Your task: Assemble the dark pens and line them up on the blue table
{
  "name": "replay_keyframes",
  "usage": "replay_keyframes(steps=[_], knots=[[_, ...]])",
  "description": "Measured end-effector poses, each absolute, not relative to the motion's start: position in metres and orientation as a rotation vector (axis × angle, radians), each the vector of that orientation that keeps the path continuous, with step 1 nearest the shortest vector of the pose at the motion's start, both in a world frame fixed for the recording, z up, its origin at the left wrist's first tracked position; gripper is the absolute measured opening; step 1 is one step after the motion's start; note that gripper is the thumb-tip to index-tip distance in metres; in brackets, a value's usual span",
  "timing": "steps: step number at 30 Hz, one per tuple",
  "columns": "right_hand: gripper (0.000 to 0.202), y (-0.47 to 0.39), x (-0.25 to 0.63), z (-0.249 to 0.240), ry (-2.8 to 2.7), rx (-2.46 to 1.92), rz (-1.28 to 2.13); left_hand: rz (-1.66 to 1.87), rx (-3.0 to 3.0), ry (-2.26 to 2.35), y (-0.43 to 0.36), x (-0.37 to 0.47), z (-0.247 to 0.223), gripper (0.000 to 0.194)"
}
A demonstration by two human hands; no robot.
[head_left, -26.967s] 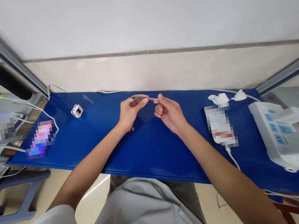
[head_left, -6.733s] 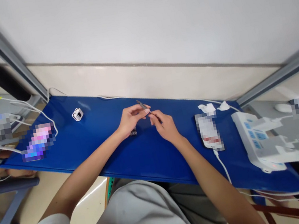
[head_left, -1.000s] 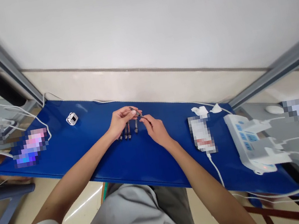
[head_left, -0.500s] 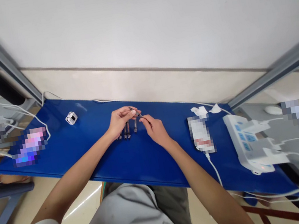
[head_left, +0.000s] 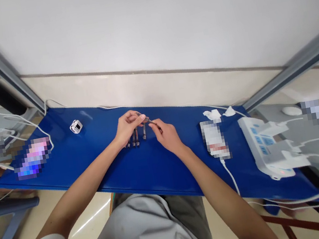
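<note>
My left hand [head_left: 127,127] and my right hand [head_left: 166,135] meet above the middle of a blue table [head_left: 99,163]. Together they pinch a thin dark pen-like stick [head_left: 147,120], the left hand at its far end and the right hand at its near end. Just below the hands, several similar dark sticks [head_left: 136,137] lie side by side on the blue surface, partly hidden by my left hand.
A small white cube-shaped device [head_left: 76,126] sits at the back left. A phone [head_left: 215,141] on a white cable lies to the right, beside a white power strip [head_left: 267,145] with plugs. Another phone [head_left: 32,157] and white cables are at the left end. Grey frame bars rise on both sides.
The hands have stayed together on the stick, shifting only slightly. The view has drifted a little.
</note>
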State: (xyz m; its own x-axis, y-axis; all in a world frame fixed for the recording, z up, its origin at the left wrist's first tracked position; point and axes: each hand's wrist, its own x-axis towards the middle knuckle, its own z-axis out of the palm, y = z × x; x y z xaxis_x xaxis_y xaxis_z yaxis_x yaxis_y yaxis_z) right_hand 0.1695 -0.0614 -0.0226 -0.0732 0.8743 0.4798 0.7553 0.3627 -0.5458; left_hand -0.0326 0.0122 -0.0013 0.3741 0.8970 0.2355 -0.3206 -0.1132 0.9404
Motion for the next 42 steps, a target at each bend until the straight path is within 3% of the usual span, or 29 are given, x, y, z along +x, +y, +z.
replay_keyframes(steps=[3,9,15,22,27,32,42], knots=[[0.050,-0.0609,0.1713,-0.0229,-1.840,-1.423,0.213,1.095,1.276,0.482,0.0127,-0.0329,-0.0008,0.057],[0.050,-0.0616,0.1700,-0.0217,-1.870,-1.403,0.221,1.162,1.279,0.632,0.0168,-0.0321,-0.0079,0.043],[0.048,-0.0626,0.1699,-0.0194,-1.829,-1.404,0.219,1.080,1.299,0.496,0.0160,-0.0323,-0.0060,0.057],[0.050,-0.0626,0.1694,-0.0179,-1.845,-1.399,0.224,1.096,1.261,0.614,0.0162,-0.0303,-0.0095,0.041],[0.048,-0.0603,0.1699,-0.0196,-1.865,-1.365,0.216,1.091,1.239,0.609,0.0148,-0.0303,-0.0085,0.046],[0.032,-0.0582,0.1736,-0.0255,-1.807,-1.377,0.374,1.067,1.257,0.583,0.0116,-0.0299,-0.0060,0.051],[0.032,-0.0556,0.1723,-0.0264,-1.848,-1.395,0.262,1.079,1.270,0.603,0.0111,-0.0283,-0.0077,0.054]])
